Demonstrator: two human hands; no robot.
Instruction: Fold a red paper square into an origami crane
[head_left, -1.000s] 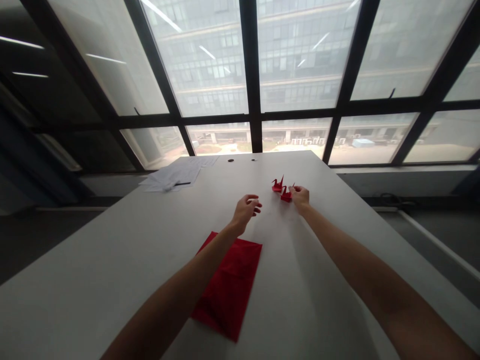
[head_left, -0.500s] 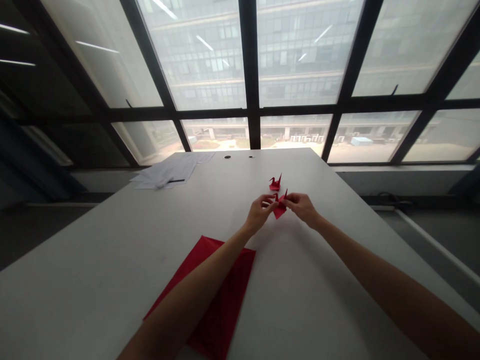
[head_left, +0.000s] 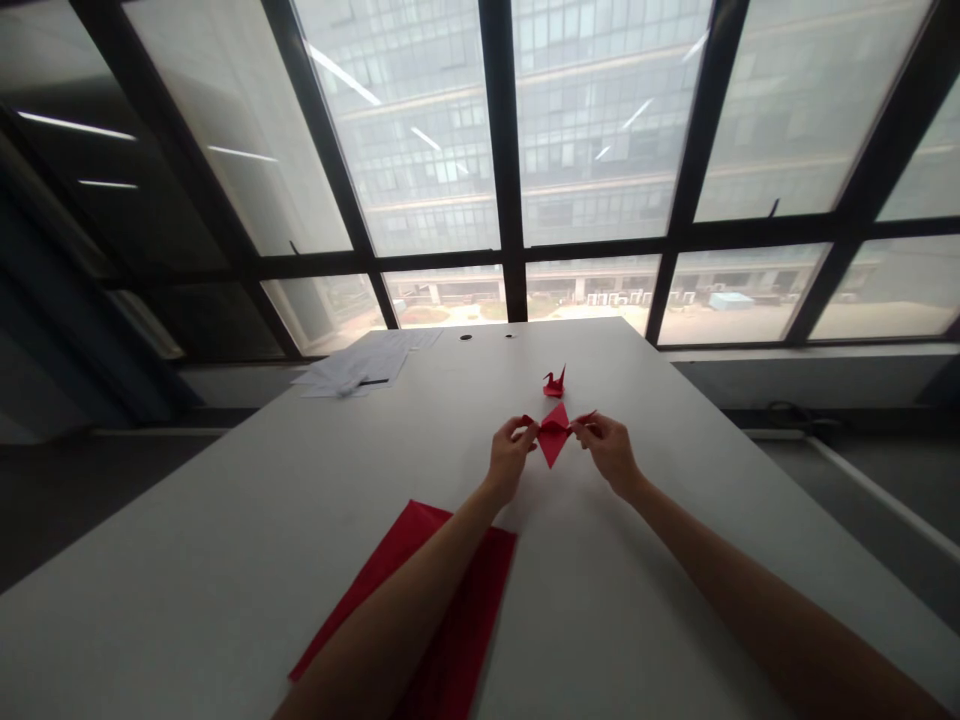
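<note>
A red paper crane [head_left: 553, 436] is held between my two hands, its wings spread flat toward and away from me. My left hand [head_left: 513, 452] pinches its left end. The right end is pinched in my right hand [head_left: 609, 450]. Just beyond it, a second red paper crane [head_left: 554, 385] stands on the white table [head_left: 300, 500], touched by neither hand. Under my left forearm lies a red sheet of paper [head_left: 480, 600], partly covered by the arm.
White papers [head_left: 360, 362] with a dark pen [head_left: 374, 382] on them lie at the table's far left. Two small round holes [head_left: 466, 337] are near the far edge. Large dark-framed windows [head_left: 513, 200] rise behind the table.
My hands have moved slightly apart, and the held crane has opened from upright to flat wings. The view has tilted up a little. The other crane still stands on the table.
</note>
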